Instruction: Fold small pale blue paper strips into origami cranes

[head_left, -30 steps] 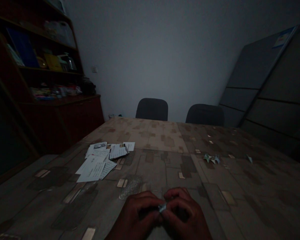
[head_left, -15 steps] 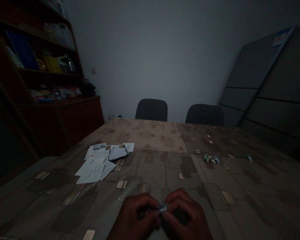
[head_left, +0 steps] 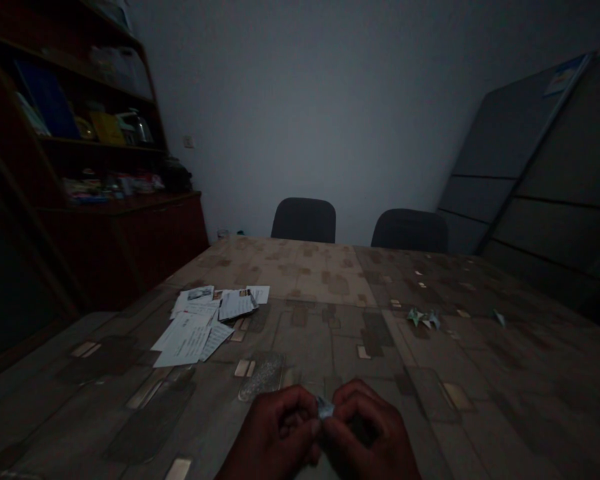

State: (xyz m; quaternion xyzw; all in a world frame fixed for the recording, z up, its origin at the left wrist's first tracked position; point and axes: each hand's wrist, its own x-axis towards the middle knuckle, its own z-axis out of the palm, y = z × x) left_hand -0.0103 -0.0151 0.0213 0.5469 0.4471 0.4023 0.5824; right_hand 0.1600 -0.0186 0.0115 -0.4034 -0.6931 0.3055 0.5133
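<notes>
Item: left hand (head_left: pixel 275 430) and right hand (head_left: pixel 373 430), each in a narrow pinch on one small folded paper (head_left: pixel 325 408) held between them, over the patterned tablecloth (head_left: pixel 320 340). Change: I now see a pointed corner standing up where the paper looked flatter a moment ago; I judge it is being turned, the handling unfinished. Beyond, left: loose printed sheets (head_left: pixel 183 340). Beyond, right: clustered folded paper pieces (head_left: pixel 423 319), another piece (head_left: pixel 499 318) apart. Far: two dark chairs (head_left: pixel 304 219).
</notes>
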